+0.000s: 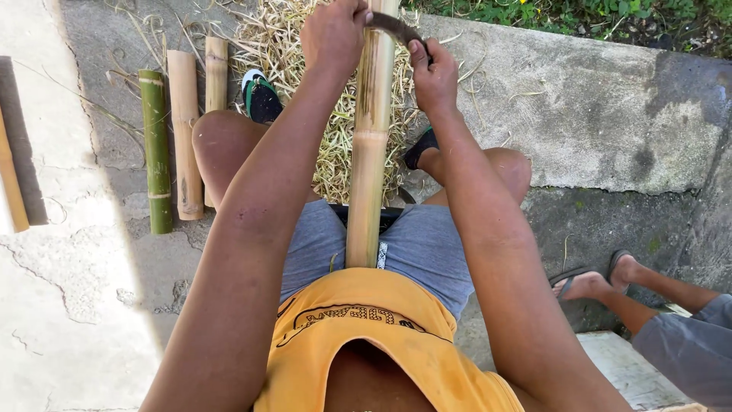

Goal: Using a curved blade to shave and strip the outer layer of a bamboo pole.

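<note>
Bamboo pole point(370, 152) braced btwn knees for steadiness; left hand point(333, 34) & right hand point(433, 76) fingers gripping curved blade point(396, 27) across it.

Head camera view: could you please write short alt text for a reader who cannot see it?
A seated person's left hand and right hand hold a dark curved blade across a pale bamboo pole braced between the knees. Shavings cover the concrete ahead; cut bamboo pieces lie at left, another person's sandalled feet at right.

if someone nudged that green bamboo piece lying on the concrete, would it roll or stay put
The green bamboo piece is a round, straight tube on flat concrete, so it would probably roll sideways. It looks rigid. A tan bamboo piece lies close beside it and would likely stop it on that side.
</note>
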